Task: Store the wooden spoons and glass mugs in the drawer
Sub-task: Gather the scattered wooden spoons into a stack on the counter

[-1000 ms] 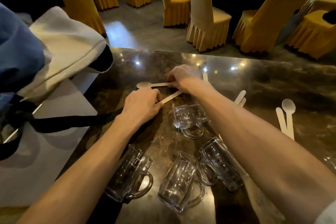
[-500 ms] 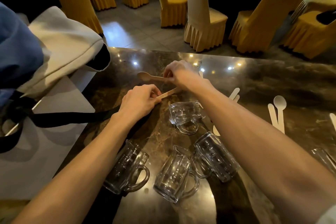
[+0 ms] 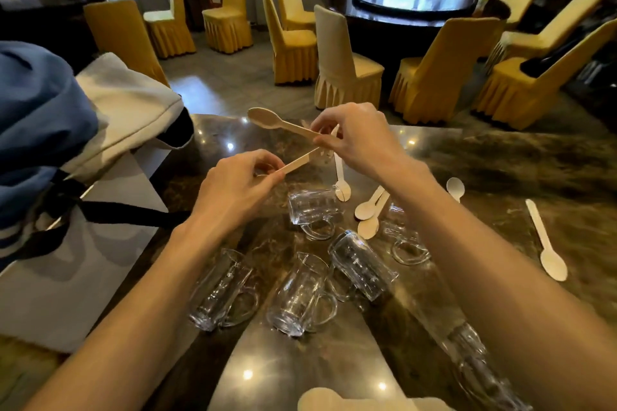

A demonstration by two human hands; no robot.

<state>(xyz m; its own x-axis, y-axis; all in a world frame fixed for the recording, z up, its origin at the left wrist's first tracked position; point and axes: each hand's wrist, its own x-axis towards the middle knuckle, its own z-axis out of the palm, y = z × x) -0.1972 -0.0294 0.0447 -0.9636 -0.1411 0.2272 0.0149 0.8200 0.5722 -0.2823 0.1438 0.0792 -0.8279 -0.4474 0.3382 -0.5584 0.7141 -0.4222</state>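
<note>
The right hand is closed in a pinch on the handle of a pale wooden spoon, held raised over the far edge of the dark marbled desk, bowl pointing left. One end of a second flat wooden spoon, also lifted, is gripped by the curled left hand. Below, clear glass mugs are laid on their sides mid-desk, with loose wooden spoons scattered beside them. The left edge is crowded by a blue cloth bag and a cream canvas bag. Bare desk is seen far right.
</note>
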